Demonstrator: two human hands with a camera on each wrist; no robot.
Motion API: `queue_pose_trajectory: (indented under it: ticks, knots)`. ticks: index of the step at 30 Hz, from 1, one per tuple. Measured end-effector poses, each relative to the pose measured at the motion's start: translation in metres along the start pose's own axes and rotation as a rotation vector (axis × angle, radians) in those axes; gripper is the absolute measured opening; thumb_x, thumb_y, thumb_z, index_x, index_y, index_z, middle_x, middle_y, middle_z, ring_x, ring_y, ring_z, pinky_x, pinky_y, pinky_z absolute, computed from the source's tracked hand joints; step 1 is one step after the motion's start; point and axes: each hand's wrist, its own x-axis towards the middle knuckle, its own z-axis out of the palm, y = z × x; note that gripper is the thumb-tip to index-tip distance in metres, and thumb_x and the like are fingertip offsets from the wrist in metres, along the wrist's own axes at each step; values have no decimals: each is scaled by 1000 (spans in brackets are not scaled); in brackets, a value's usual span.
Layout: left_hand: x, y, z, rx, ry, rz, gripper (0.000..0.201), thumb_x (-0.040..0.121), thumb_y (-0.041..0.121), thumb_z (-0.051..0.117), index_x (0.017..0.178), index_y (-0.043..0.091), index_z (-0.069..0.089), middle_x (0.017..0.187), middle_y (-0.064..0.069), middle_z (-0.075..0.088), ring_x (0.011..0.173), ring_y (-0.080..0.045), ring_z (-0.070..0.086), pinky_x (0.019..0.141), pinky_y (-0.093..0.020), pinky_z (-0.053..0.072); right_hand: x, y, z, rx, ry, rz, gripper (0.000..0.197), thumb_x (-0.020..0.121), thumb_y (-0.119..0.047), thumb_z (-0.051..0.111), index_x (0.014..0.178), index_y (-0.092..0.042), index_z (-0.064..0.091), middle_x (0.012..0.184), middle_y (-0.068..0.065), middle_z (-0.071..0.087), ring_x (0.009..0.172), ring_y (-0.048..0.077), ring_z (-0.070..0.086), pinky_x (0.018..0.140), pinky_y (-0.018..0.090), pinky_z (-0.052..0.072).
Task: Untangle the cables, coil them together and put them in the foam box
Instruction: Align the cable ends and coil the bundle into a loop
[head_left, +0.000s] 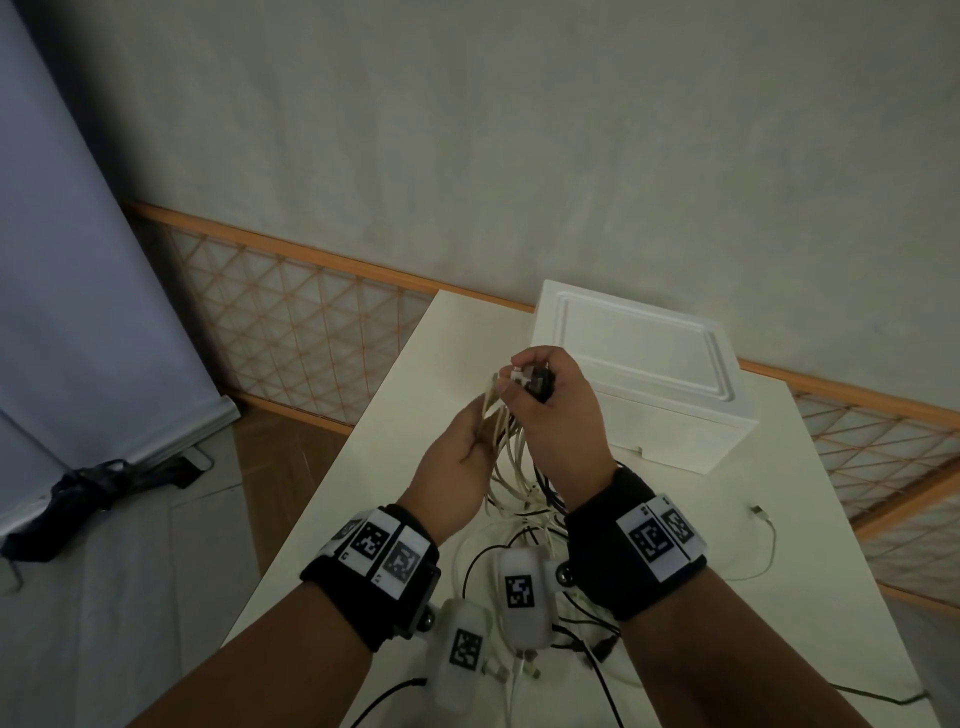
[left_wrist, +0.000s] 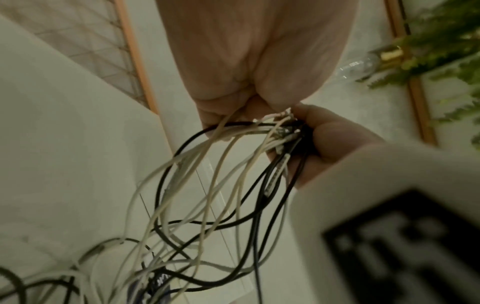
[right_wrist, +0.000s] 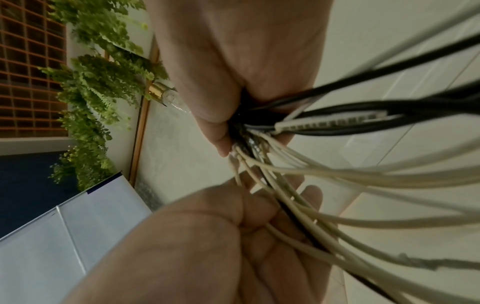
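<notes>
Grip: right hand (head_left: 550, 410) bunches thin, round white & blk cables (head_left: 508, 460).

Indoor room, studio-like: plain wall (head_left: 519, 130), lattice panelling (head_left: 291, 312), hanging backdrop (head_left: 78, 260), fern garland (right_wrist: 98, 82), white table (head_left: 410, 374).

Grey wall (head_left: 467, 130), lattice screen (head_left: 291, 312), white table (head_left: 447, 332)
</notes>
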Motion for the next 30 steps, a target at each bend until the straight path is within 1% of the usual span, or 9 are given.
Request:
queue_pose_trajectory:
  ticks: [4,8,12,14,16,21,24,27,30]
  knots:
    - [-1,7,8,54,-68,63,54,88,17,35,134,44,29,127,22,52,116,12,50,100,-16,39,1,-2,1,-65,-52,-18,19,85,-9,65,97,-20,57,92,-6,68,81,3,62,74,16,49]
    - [4,15,6,-153,-161,19,68,77,-1,44,133,37,43,127,5,60,120,-15,56,103,-41,45,0,-5,-4,-77,-100,-26,16,85,-4,62,94,-16,55,81,-4,62,69,0,56,64,12,45]
    - [16,35,7,-417,-215,-106,45,72,-8,48,114,9,56,100,-8,70,100,-20,67,84,-31,55,-5,-7,-2,0,-192,-8,20,83,2,58,93,-15,53,84,1,64,77,16,63,75,29,53]
    - [18,40,6,-489,-330,-178,37,78,-18,42,105,3,56,82,-3,73,83,-15,70,70,-24,56,-6,-11,-5,-5,-189,-25,19,84,2,57,92,-15,52,84,1,64,76,14,63,73,27,52]
    - [21,42,6,-531,-431,-219,40,72,-19,40,103,1,56,79,-5,72,80,-15,70,68,-24,56,-6,-17,-10,-38,-170,-81,17,85,-1,57,93,-14,52,85,6,63,75,18,61,71,27,50]
    - [29,46,7,-526,-445,-232,43,77,-11,51,119,-8,53,105,-23,62,98,-29,63,76,-32,55,-2,-22,-15,-509,-153,-251,11,85,-27,52,93,-31,47,84,-8,62,84,12,58,90,45,38]
    - [27,47,12,-535,-377,-227,29,75,-5,54,104,-3,61,92,-18,66,87,-26,65,74,-32,54,4,-23,-24,-721,-147,-317,13,88,-38,52,97,-30,49,73,-12,57,77,8,57,95,45,31]
    - [25,48,19,-540,-289,-206,25,75,-4,52,99,-4,61,92,-21,61,89,-31,60,76,-35,51,6,-25,-29,-424,-246,-229,16,89,-29,60,100,-22,50,70,-8,56,67,11,56,73,36,46]
    - [24,51,22,-537,-302,-152,32,83,-19,43,103,1,59,90,-11,68,89,-21,66,75,-28,54,2,-23,-28,-218,-229,-187,17,88,-16,63,102,-18,53,85,-1,63,77,13,61,73,33,52]
